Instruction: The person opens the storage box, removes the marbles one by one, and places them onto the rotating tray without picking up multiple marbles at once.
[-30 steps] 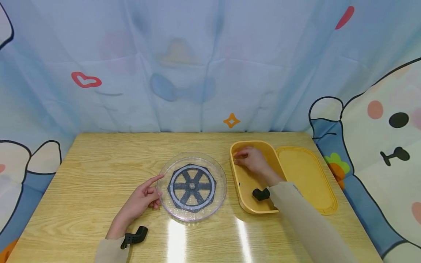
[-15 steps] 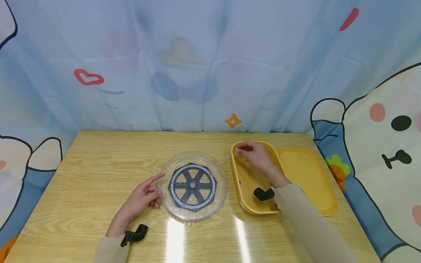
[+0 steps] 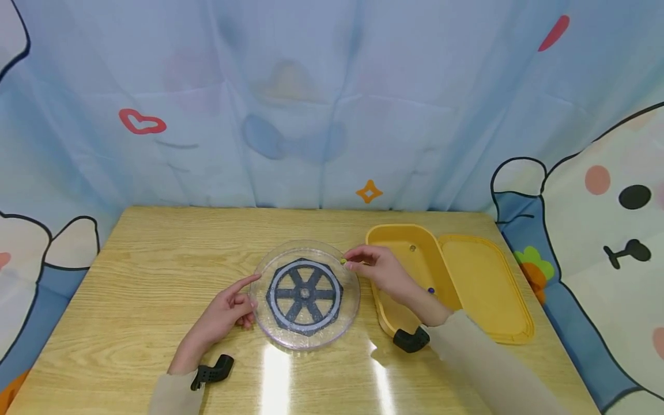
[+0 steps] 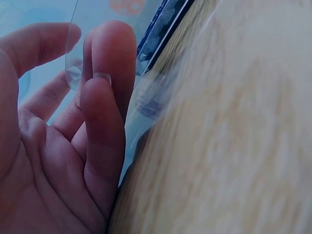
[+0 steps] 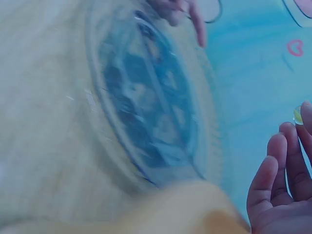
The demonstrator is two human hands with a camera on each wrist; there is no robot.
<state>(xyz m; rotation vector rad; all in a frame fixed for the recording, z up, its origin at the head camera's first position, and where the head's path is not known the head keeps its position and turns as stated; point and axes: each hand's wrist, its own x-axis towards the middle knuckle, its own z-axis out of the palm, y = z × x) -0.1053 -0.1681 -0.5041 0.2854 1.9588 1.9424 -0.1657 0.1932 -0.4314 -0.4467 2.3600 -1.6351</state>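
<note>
A clear round tray [image 3: 346, 314] with a dark six-spoked base showing through it lies mid-table. My left hand [image 3: 220, 314] is at its left rim, index finger stretched to the edge and the other fingers bent; in the left wrist view the hand [image 4: 53, 141] overlaps the tray's clear edge. At the upper right rim, my right hand [image 3: 381, 271] pinches a small yellow-green glass marble [image 3: 343, 261] between thumb and fingertips. The right wrist view shows the marble [image 5: 298, 115] at the fingertips, partly hidden.
A yellow plastic box [image 3: 399, 228] stands right of the tray, under my right forearm. Inside show a blue marble [image 3: 431, 291] and a pale marble [image 3: 412, 248]. Its yellow lid [image 3: 482, 282] lies to the right. A printed curtain [image 3: 290, 138] hangs behind the table.
My right hand has come out of the yellow box and moved left to the tray's rim, the yellow-green marble now visible in its fingers. The left hand stays at the rim.
</note>
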